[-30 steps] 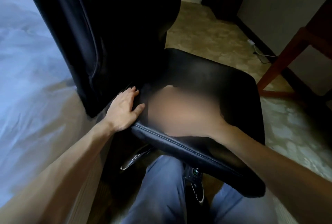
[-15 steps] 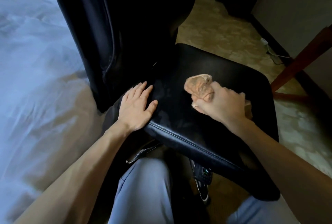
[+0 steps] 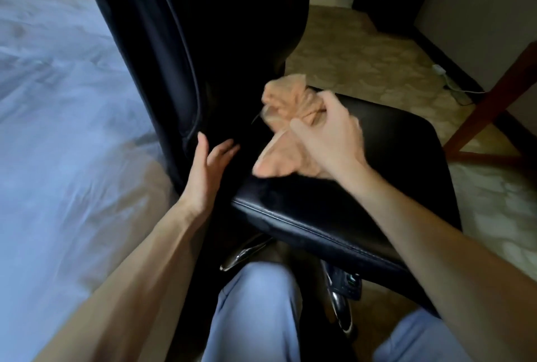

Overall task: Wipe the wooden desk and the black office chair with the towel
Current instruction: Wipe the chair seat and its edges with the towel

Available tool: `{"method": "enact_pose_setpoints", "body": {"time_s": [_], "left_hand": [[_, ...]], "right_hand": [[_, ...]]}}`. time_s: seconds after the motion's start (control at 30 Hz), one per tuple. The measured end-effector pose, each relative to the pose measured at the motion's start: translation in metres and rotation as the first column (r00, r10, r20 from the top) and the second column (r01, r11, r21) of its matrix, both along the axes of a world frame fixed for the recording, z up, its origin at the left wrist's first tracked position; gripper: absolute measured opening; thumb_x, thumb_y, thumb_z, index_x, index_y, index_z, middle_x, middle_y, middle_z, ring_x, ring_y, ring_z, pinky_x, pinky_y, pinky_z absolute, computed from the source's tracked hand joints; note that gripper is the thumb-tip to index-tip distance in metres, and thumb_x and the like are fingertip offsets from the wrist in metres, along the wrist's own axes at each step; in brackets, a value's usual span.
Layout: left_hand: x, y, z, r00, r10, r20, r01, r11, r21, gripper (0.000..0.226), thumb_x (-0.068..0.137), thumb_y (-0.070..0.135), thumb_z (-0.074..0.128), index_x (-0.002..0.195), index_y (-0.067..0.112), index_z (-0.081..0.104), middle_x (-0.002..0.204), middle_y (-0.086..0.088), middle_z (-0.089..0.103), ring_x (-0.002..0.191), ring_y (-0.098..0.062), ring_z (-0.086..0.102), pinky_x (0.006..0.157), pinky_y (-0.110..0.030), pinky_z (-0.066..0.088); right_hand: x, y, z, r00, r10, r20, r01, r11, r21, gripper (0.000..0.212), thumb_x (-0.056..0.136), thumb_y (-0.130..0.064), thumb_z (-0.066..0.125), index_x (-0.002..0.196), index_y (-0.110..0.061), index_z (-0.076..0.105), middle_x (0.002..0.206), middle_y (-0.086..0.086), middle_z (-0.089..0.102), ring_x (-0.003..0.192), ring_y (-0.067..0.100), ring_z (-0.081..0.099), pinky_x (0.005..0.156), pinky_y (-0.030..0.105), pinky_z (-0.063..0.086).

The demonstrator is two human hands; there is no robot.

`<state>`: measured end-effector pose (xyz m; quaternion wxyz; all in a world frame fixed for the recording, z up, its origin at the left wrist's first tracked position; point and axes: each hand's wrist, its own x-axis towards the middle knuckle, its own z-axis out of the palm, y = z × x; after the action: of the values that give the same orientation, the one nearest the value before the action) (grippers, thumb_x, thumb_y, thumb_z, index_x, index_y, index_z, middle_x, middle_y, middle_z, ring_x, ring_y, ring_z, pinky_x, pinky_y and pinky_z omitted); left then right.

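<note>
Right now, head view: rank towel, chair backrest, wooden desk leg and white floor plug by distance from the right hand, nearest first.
1. Towel: gripped in the right hand itself.
2. Chair backrest: just left, beside the towel.
3. Wooden desk leg: off to the right.
4. White plug: on the floor by the far wall, beyond the leg.

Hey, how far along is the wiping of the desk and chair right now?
Done: nothing visibly finished; the seat shows no readable wipe marks. In hand: the right hand grips the bunched towel over the seat's rear, by the backrest; the left hand is open by the backrest's lower edge. Left: probably the backrest, and the desk, of which only a leg shows, so its top can't be judged.
</note>
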<state>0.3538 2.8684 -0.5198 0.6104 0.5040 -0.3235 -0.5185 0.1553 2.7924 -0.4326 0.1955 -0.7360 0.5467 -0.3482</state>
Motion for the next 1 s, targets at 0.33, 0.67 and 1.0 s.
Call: {"method": "enact_pose_setpoints", "body": {"time_s": [0.33, 0.67, 1.0], "left_hand": [[-0.01, 0.034, -0.064, 0.969, 0.249, -0.001, -0.249, 0.968, 0.043, 0.079, 0.08, 0.092, 0.047, 0.139, 0.042, 0.06, 0.143, 0.011, 0.062, 0.137, -0.013, 0.053, 0.122, -0.047, 0.03], [-0.008, 0.026, -0.042, 0.943, 0.187, -0.276, -0.187, 0.982, 0.025, 0.074, 0.094, 0.075, 0.037, 0.119, 0.015, 0.072, 0.126, -0.012, 0.07, 0.12, -0.024, 0.066, 0.105, -0.042, 0.053], [0.016, -0.007, -0.048, 0.948, 0.223, -0.228, -0.206, 0.974, 0.096, 0.1, 0.08, 0.092, 0.044, 0.146, 0.017, 0.056, 0.134, -0.008, 0.068, 0.133, -0.026, 0.058, 0.12, -0.05, 0.034]], "right_hand": [[0.063, -0.047, -0.067, 0.771, 0.119, -0.625, -0.077, 0.993, 0.094, 0.058, 0.082, -0.071, 0.053, 0.133, -0.042, 0.054, 0.143, 0.01, 0.05, 0.132, 0.035, 0.041, 0.111, 0.06, 0.023], [0.049, 0.003, -0.026, 0.637, 0.529, -0.561, -0.592, 0.802, 0.084, 0.067, 0.069, -0.066, 0.068, 0.132, -0.048, 0.057, 0.112, -0.008, 0.058, 0.107, 0.019, 0.052, 0.092, 0.043, 0.035], [0.086, -0.022, -0.032, 0.533, 0.559, -0.635, -0.573, 0.791, 0.216, 0.056, 0.076, -0.045, 0.066, 0.131, -0.049, 0.059, 0.117, -0.007, 0.051, 0.116, 0.022, 0.044, 0.101, 0.049, 0.031]]}}
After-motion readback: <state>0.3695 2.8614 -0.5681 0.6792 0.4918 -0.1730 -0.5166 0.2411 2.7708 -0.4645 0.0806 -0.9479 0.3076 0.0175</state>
